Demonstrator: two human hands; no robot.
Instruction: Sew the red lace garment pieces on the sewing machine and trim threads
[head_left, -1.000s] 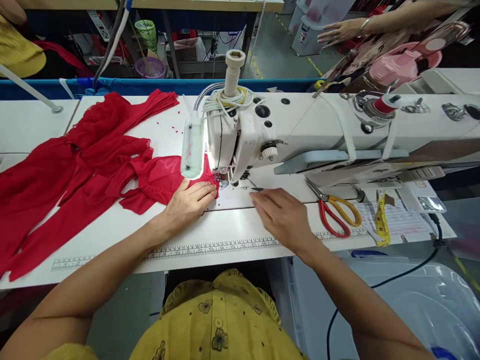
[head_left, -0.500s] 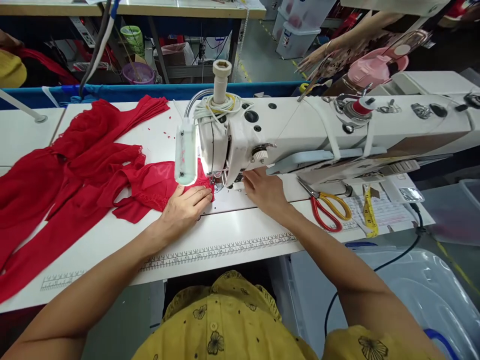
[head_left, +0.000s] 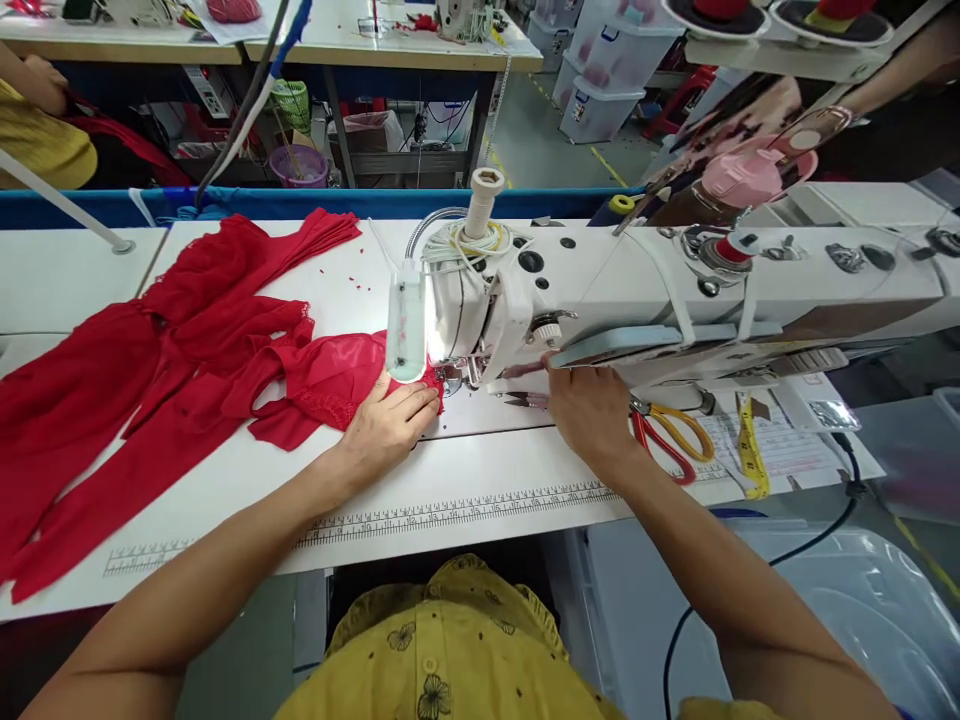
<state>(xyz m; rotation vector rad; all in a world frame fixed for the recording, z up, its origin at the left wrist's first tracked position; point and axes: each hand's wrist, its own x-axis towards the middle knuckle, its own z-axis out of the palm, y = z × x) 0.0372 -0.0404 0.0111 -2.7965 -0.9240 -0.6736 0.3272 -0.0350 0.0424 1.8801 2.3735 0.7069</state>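
My left hand (head_left: 391,420) lies flat on the edge of a red lace-trimmed garment (head_left: 330,375), fingers stretched out, just left of the presser foot. The garment's near end reaches under the needle area of a white sewing machine (head_left: 615,285). To the right of the needle, my right hand (head_left: 592,415) is closed at the machine bed below the arm. Pointed blades of what look like thread snips (head_left: 526,400) stick out leftward from its fingers; the rest is hidden by the hand. Red-and-yellow-handled scissors (head_left: 675,440) lie just beyond that wrist.
A printed ruler (head_left: 457,512) runs along the table's front edge. A yellow tape measure (head_left: 751,450) and paper lie to the right. Red scraps (head_left: 358,285) are scattered behind the garment. A lamp (head_left: 406,325) hangs beside the needle. Co-workers are at the far left and upper right.
My right hand has moved right, away from the needle, and the snips' blades now show at its fingers. My left hand stays on the garment. The view has shifted slightly.
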